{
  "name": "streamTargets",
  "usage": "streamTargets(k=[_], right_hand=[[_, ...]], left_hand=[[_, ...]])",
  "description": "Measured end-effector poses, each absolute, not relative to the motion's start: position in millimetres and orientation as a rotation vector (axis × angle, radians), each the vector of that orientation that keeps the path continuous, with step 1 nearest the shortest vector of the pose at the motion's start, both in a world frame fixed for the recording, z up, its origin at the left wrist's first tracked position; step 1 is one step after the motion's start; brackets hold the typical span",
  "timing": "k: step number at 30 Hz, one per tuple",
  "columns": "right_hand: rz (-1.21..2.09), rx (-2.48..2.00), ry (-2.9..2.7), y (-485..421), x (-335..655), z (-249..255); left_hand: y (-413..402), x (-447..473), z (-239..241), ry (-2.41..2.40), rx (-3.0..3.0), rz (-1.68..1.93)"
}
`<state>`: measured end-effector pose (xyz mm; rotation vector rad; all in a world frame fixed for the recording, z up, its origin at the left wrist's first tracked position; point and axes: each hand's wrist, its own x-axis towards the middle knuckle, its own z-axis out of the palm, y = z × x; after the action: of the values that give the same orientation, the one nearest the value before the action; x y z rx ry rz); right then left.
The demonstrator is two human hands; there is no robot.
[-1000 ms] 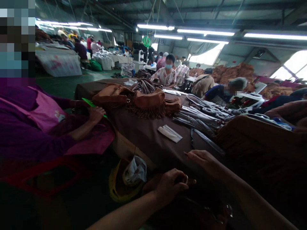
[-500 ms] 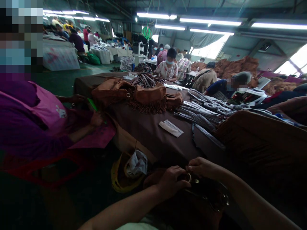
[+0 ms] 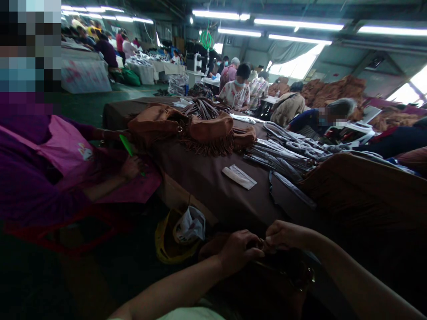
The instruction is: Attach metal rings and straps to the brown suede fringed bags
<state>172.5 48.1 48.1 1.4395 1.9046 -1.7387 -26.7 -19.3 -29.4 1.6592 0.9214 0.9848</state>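
A dark brown bag (image 3: pixel 267 284) with gold-coloured metal fittings (image 3: pixel 311 274) lies at my lap, deep in shadow. My left hand (image 3: pixel 238 252) is closed on its upper edge, thumb and fingers pinched together near a small metal ring. Close by on the right, my right hand (image 3: pixel 286 234) is curled in a pinch, its fingertips almost meeting the left ones. What the right fingers hold is too small and dark to make out.
Tan fringed bags (image 3: pixel 210 129) lie on the brown-covered table (image 3: pixel 200 178) beside wrapped straps (image 3: pixel 283 155) and a white packet (image 3: pixel 239 176). A yellow basket (image 3: pixel 163 249) stands below. On the left a co-worker in purple (image 3: pixel 50 178) holds a green tool (image 3: pixel 126 145).
My right hand has shifted slightly right, its fingers curled tighter. The gold ring at my left fingertips is now mostly covered. The co-worker's green tool is slightly higher.
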Motion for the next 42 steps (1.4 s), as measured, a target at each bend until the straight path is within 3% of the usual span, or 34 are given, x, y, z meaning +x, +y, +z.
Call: streamTargets(k=[10,31,42], right_hand=[[-1.636,1.784,1.998,44.0,164.3,45.1],[-1.964,1.555,1.848,30.5,169.7,37.2],[-1.868,1.63,1.752,28.7,166.5,31.0]], left_hand=[[-19.7,-28.2,-32.3,0.923,1.803,0.933],[-22.5,-33.4,-32.4,0.921,1.923,0.875],[-26.4,-26.6,-51.3,0.897,2.138,0.895]])
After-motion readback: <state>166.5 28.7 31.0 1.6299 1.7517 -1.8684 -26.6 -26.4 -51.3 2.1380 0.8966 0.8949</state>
